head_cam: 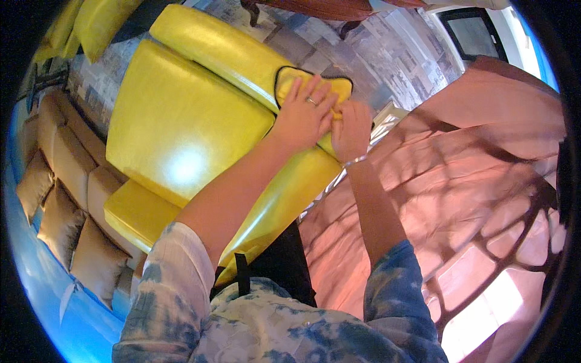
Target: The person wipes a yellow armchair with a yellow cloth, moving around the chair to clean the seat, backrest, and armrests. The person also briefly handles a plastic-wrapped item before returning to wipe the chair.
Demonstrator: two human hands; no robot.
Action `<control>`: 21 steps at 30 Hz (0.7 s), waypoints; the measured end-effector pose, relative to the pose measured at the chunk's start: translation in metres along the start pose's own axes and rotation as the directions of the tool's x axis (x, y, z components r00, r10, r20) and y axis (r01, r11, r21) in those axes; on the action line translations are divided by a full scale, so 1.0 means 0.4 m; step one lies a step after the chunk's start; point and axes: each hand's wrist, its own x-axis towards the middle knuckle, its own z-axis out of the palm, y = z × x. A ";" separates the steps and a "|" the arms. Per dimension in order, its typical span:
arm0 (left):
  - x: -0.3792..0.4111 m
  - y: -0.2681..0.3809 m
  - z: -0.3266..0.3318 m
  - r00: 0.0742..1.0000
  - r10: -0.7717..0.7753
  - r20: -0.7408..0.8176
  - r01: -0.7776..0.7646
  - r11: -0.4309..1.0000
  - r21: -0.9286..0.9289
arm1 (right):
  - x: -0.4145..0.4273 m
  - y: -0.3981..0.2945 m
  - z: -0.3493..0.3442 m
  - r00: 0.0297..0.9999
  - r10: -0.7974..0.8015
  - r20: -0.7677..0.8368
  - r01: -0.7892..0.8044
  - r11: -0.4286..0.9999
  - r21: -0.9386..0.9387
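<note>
My left hand (302,118), with a ring on one finger, lies palm down on a yellow cloth (339,85) edged in black. Its fingers are spread apart. The cloth rests over a corner of a shiny yellow upholstered seat (181,109). Close beside it, my right hand (355,129) is at the cloth's near right side. Motion blurs these curled fingers, and I cannot tell whether they grip the cloth. A thin bracelet (356,161) circles the right wrist. Part of the cloth is hidden beneath my hands.
A salmon-coloured cover (422,181) with shadow patterns spreads on the right. On the left stands a brown sofa (68,149) with several cushions (63,222). Another yellow upholstered piece (97,27) is at the upper left. Dark curved furniture legs (251,12) stand on the patchwork-patterned floor (386,54).
</note>
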 end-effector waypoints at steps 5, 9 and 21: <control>0.034 0.039 0.018 0.992 0.036 0.121 -0.042 0.998 0.043 | -0.029 0.034 0.015 0.988 0.144 -0.062 -0.141 0.988 0.059; 0.025 0.024 0.039 0.995 0.018 0.102 -0.019 1.000 0.008 | -0.011 -0.001 -0.003 0.919 0.371 0.132 -0.383 0.921 0.077; -0.014 -0.049 -0.016 0.996 0.085 0.018 -0.083 0.992 -0.099 | -0.047 -0.090 0.038 0.933 0.359 0.031 -0.358 0.933 -0.039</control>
